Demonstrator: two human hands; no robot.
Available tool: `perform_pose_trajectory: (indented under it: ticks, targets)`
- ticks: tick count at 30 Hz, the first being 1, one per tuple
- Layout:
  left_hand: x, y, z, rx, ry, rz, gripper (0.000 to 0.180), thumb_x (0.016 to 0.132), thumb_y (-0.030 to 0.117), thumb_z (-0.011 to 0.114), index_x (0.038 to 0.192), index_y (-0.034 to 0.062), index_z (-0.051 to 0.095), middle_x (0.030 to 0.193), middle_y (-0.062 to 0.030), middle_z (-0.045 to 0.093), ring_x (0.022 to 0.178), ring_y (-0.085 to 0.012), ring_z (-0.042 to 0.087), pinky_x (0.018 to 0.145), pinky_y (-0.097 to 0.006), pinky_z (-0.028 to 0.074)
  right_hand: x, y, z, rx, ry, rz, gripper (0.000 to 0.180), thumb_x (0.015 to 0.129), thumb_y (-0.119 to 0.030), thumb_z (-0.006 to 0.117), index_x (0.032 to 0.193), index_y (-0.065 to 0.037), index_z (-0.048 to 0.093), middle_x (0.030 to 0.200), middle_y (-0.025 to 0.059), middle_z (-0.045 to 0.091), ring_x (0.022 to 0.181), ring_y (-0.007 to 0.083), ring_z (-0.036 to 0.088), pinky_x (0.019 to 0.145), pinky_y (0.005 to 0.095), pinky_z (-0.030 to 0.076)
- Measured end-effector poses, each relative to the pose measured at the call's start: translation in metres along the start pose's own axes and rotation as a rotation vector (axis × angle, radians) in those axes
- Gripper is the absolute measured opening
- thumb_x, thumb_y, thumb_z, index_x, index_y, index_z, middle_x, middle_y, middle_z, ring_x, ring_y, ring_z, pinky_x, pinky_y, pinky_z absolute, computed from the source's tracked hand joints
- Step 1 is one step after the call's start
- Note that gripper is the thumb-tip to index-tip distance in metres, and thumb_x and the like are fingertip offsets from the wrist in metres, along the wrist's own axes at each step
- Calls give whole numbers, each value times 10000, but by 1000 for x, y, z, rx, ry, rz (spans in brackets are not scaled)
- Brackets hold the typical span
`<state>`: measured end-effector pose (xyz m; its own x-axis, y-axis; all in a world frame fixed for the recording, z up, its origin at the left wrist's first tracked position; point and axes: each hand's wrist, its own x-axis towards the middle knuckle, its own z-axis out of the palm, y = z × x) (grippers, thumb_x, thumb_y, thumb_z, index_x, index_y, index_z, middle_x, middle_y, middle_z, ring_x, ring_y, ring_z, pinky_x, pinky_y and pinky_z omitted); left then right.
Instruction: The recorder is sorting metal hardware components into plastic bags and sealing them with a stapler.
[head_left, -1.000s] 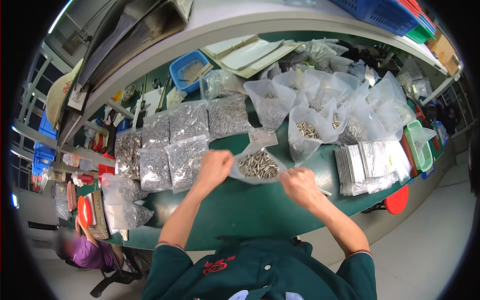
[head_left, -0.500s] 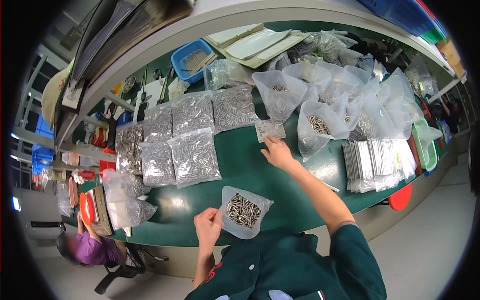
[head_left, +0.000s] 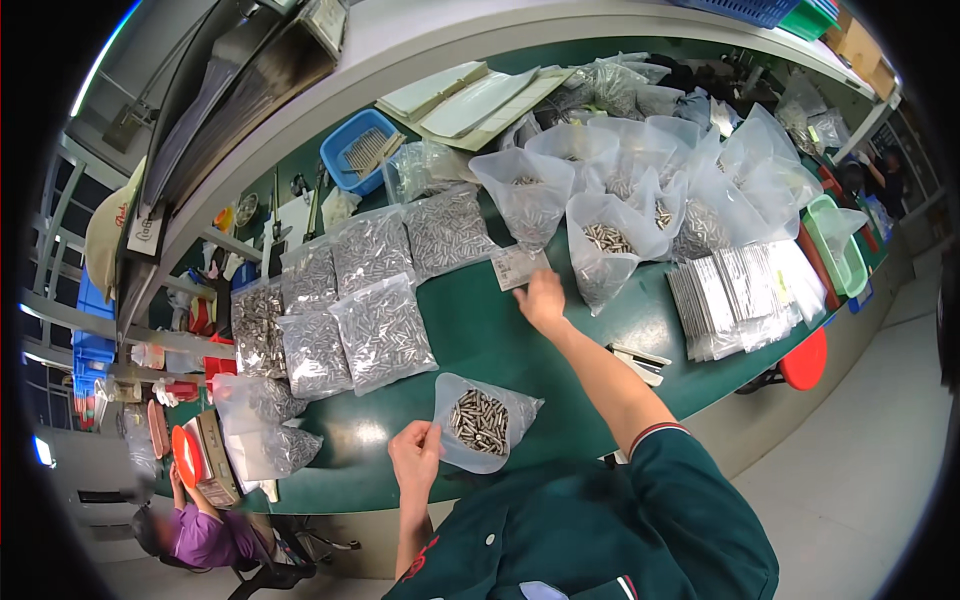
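Note:
An open clear plastic bag (head_left: 522,412) of small silver metal pins (head_left: 479,421) sits at the near edge of the green table. My left hand (head_left: 414,457) is closed on its left rim, thumb and fingers pinching the plastic. Farther off, my right hand (head_left: 541,301) reaches to a small printed paper slip (head_left: 515,265) between the filled bags, with its fingers closed at the slip's near edge. To the left of that slip lie flat bags full of metal pins (head_left: 384,335). Open bags of pins (head_left: 606,240) stand upright to its right.
A stack of flat plastic-wrapped packets (head_left: 735,298) lies at the right, by a green basket (head_left: 838,245). A blue basket (head_left: 343,172) and papers (head_left: 470,105) are at the back. A shelf beam (head_left: 420,45) crosses above. Another person in purple (head_left: 205,535) sits at far left.
My view has turned a little, shifting the whole scene. The right hand has turned slightly at the slip, and a small pale object beside the forearm shows more. My left hand keeps its hold.

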<state>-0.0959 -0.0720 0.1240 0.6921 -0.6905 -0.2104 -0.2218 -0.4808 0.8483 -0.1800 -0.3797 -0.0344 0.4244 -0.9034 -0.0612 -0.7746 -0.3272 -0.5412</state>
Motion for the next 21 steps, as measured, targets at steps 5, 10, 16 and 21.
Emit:
perform_pose_trajectory:
  ticks: [5,10,16,21]
  targets:
    - [-3,1,6,38,56,28,144,812,76,608,729,-41,622,515,-40,568,453,-62,504,440,-228,375,30,1,17,-108,267,400,628,625,-379,802,1013,-5,481,1047,171,512,1001,333,523,837,404,453]
    - [-1,8,9,26,56,22,140,812,75,609,731,-38,623,514,-35,565,449,-56,489,438,-227,368,57,16,11,-43,170,640,553,609,-275,797,1026,-5,554,1033,180,601,976,339,594,826,416,487]
    - [-8,9,1,21,93,4,135,812,69,600,727,-35,615,511,-32,555,453,-57,489,442,-227,367,71,16,12,210,-39,597,221,661,-166,687,843,-40,688,986,180,659,972,340,627,841,439,495]
    - [1,22,8,23,32,83,125,801,65,599,729,-37,607,505,-58,543,436,-82,487,436,-246,365,116,86,38,658,-48,627,223,636,49,606,472,-30,477,482,107,509,359,194,437,342,329,327]
